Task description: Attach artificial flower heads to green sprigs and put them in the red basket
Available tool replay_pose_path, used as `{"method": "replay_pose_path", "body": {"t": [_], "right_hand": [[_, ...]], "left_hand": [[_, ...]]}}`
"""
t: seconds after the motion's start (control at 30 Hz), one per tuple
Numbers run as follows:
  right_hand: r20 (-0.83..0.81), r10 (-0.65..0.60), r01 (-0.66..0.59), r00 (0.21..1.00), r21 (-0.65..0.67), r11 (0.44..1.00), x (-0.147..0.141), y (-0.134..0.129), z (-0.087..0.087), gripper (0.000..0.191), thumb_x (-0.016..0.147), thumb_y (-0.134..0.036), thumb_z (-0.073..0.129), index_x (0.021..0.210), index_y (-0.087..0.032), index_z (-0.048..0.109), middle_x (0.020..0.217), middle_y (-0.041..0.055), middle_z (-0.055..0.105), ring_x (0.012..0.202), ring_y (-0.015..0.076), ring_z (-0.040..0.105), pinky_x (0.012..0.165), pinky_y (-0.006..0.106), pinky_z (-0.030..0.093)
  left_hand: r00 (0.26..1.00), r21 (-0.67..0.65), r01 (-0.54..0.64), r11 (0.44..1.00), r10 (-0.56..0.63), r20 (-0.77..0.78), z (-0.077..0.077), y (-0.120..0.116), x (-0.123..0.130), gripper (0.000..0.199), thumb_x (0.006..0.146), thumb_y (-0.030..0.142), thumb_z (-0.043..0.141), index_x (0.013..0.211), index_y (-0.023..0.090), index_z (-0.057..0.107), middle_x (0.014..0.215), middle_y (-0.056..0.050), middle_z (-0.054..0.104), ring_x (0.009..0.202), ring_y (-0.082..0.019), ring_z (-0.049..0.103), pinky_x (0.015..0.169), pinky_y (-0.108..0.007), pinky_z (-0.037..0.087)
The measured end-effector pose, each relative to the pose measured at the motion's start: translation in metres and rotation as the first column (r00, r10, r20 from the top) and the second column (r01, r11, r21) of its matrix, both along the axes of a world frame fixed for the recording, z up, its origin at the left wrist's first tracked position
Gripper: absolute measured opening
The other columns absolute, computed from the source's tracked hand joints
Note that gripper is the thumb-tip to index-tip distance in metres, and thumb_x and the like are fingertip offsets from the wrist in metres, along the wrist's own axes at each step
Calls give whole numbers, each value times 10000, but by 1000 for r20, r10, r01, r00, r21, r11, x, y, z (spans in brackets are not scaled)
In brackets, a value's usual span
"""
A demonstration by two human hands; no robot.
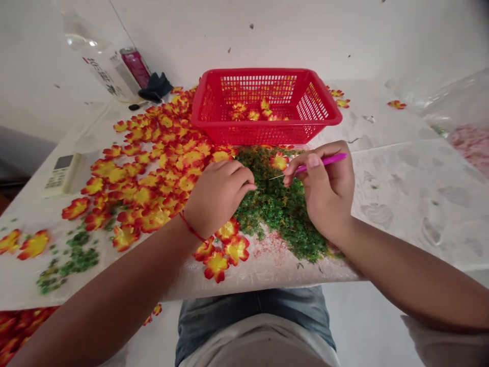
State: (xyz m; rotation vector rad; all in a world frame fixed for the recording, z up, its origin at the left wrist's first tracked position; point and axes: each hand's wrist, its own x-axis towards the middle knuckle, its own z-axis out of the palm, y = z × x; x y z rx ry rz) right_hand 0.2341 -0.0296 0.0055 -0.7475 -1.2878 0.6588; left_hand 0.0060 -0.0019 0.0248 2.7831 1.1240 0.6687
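My right hand (328, 188) grips a pink-handled tool (333, 159) whose thin metal needle points left over a pile of small green plastic sprigs (275, 209). Its fingers are bent round the handle. Just left of the needle tip, my left hand (221, 191) has its thumb and index finger pinched together at the pile's edge; what they hold, if anything, is too small to name. Under and beside my left hand spreads a heap of red and yellow fabric flowers (164, 163). One flower (279, 161) lies on the green pile near the needle.
Behind the green pile stands a red basket (267, 133) with some flowers inside. At the back left are a plastic bottle (103, 66), a can (136, 67) and a dark cloth (156, 87). A remote control (63, 175) lies left; a clear bag (469, 137) sits at the right.
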Motion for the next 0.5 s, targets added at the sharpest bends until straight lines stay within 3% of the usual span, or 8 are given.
{"method": "replay_pose_path", "body": {"t": [0.2,0.33,0.5], "right_hand": [[13,26,-26,1000,8,1000,-1,-1,-1,168,1138,-402,715,1064,-324,586,886,-31,760,770,181,768,672,362,655],[63,62,-63,996,9,998,0,-2,0,221,1128,-444,725,1038,-324,563,930,-14,768,793,189,777,700,384,683],[130,123,-128,984,29,991,2,-8,1,229,1137,-477,704,1045,-339,547,982,-8,795,837,203,792,729,419,703]], "left_hand": [[941,-161,-67,985,116,318,-5,-1,0,34,1106,266,764,1125,240,751,1054,-14,859,952,-203,830,878,-291,623],[931,-103,-71,992,103,351,-8,-3,1,103,1076,272,811,1157,238,757,1113,-35,868,1002,-212,845,949,-302,664],[932,-52,7,999,12,362,-6,-5,-4,231,1103,204,757,1328,248,725,1260,-44,861,1068,-194,860,1004,-296,669]]}}
